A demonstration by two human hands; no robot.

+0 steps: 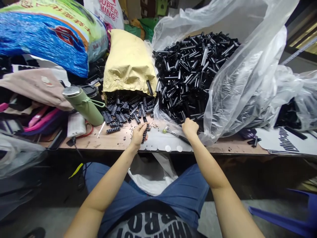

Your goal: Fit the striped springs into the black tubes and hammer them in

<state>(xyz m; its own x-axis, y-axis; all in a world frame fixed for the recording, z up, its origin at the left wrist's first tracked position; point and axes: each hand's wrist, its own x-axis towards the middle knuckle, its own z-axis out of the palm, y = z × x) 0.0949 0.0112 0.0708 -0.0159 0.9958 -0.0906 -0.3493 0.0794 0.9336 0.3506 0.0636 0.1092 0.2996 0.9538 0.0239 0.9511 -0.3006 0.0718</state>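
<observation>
My left hand (138,136) is closed around a black ridged cylinder (144,134) with rows of small pale-edged squares, held upright over the table edge. Behind it lies a heap of similar ridged cylinders (121,114), spilling from a yellow sack (130,59). My right hand (190,128) is curled at the front edge of a big pile of smooth black tubes (183,72). Its fingertips are hidden, so what they pinch cannot be made out. Between my hands a dark-handled tool with a shiny head (173,133) lies on the table.
A clear plastic bag (237,86) surrounds the tube pile. To the left stand a tilted green bottle (83,104) and a white power bank (76,125). Small black bits litter the tabletop (158,142). A white bag (153,175) hangs open between my knees.
</observation>
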